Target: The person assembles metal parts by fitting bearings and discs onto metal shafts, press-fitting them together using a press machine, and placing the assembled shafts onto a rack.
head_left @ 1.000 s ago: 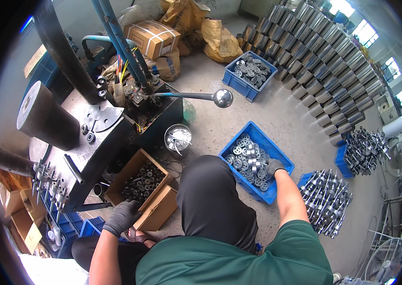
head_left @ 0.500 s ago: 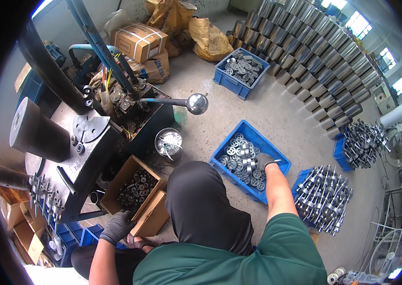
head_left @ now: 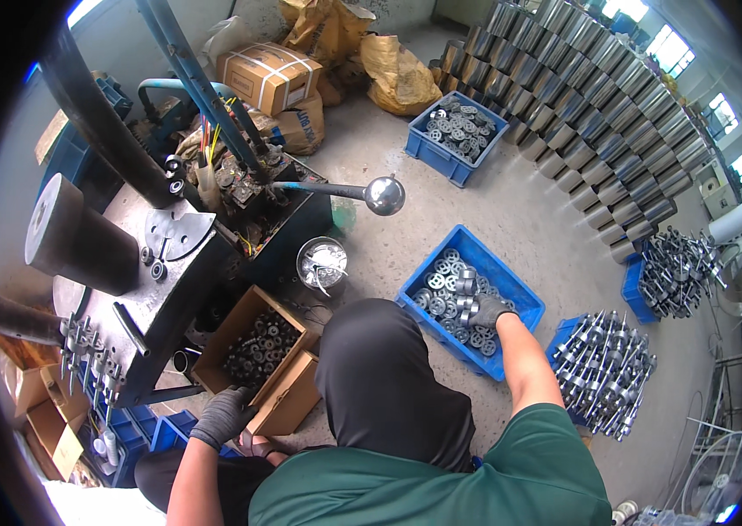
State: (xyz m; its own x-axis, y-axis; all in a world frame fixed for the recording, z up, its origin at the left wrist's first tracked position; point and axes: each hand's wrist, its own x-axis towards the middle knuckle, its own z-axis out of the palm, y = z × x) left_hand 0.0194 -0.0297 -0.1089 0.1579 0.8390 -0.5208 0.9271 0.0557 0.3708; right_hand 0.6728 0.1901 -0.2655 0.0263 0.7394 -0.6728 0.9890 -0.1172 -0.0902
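Right hand (head_left: 489,309): gloved, still in blue bin (head_left: 520,298), closed over metal rings (head_left: 445,289); shifted slightly toward bin centre.
Left hand (head_left: 224,415): gloved, unmoved at cardboard box (head_left: 288,399) corner, grip unclear.

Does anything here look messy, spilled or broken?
Nothing looks spilled or broken. The metal rings lie loose in the blue bin where the right hand reaches, and the small parts stay inside the cardboard box by the left hand. Only the crumpled yellow sacks look untidy.
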